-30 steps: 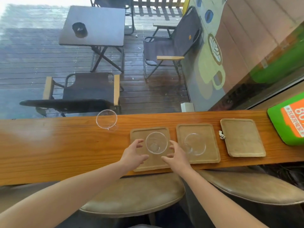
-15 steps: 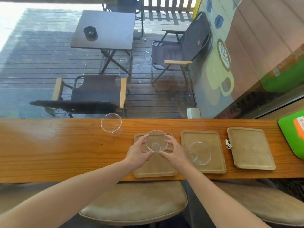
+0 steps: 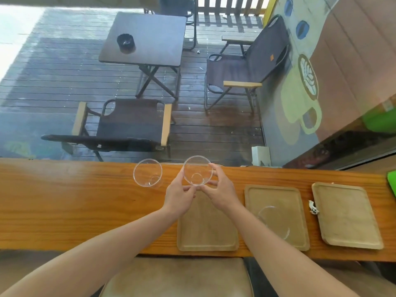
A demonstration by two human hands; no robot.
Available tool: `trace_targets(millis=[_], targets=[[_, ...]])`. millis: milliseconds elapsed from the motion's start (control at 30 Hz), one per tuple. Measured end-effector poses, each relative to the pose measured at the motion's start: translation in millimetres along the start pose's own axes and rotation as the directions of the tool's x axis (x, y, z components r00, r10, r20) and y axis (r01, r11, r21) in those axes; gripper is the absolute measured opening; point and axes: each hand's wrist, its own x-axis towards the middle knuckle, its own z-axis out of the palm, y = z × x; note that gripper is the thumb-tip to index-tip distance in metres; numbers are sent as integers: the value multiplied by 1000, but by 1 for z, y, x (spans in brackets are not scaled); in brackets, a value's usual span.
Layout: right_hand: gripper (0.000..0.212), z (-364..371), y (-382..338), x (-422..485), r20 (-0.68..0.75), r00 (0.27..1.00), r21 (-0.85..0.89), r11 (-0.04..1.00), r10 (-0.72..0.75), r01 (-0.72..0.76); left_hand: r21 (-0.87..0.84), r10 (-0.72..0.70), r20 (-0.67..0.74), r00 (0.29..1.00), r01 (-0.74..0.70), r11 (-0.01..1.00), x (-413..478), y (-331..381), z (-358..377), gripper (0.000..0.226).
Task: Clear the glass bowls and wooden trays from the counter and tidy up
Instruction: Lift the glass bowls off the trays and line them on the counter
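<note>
Both bare hands hold one clear round glass bowl point(image 3: 197, 170) between them, raised above the far part of the counter. The left hand point(image 3: 179, 195) grips its left and lower rim with thumb and fingers; the right hand point(image 3: 221, 190) cups the right side, its fingertips point(image 3: 211, 167) curled over the rim. The held bowl sits upright, its small round base visible through the glass.

Just to the left of it, a second clear glass bowl point(image 3: 147, 173) stands on the long orange-brown wooden counter point(image 3: 64, 206), close to the far edge and apart from the hands. Directly below the hands lies a pale rectangular wooden tray with rounded corners point(image 3: 206, 228), bare of any bowl, its upper end hidden behind the wrists. Beside it on the right lies a second pale wooden tray point(image 3: 276, 215), and a third clear glass bowl point(image 3: 274, 221) rests in it, faint against the wood. Further right is a third pale wooden tray point(image 3: 347, 215), turned slightly askew, with a small white object point(image 3: 312, 207) lying at its left edge; what it is cannot be told. A bright green item point(image 3: 392, 183) shows at the right border.

Below the counter edge a tan cushioned stool seat point(image 3: 175, 277) is visible between the forearms. Beyond the counter, through glass, lie a dark wet deck, a dark square folding table point(image 3: 145, 37) carrying a black round ashtray point(image 3: 126, 42), and two dark folding chairs with wooden armrests point(image 3: 128, 125)
</note>
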Motion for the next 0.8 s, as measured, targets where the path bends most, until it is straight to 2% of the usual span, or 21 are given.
trace_targets(millis=[267,700,800], targets=[[73,21,17,30,16,1000,36,999,23,-23,30,-44,-86,995,46,998,23,-21,9,76],[72,37,28,29,15,997,7,998,69,-69,72,-91,-34,995,94,993,28,-35,0,74],[69,44,17,26,13,998,-8,998,55,-55,37,-89,-36,995,90,995,27,-37,-10,73]])
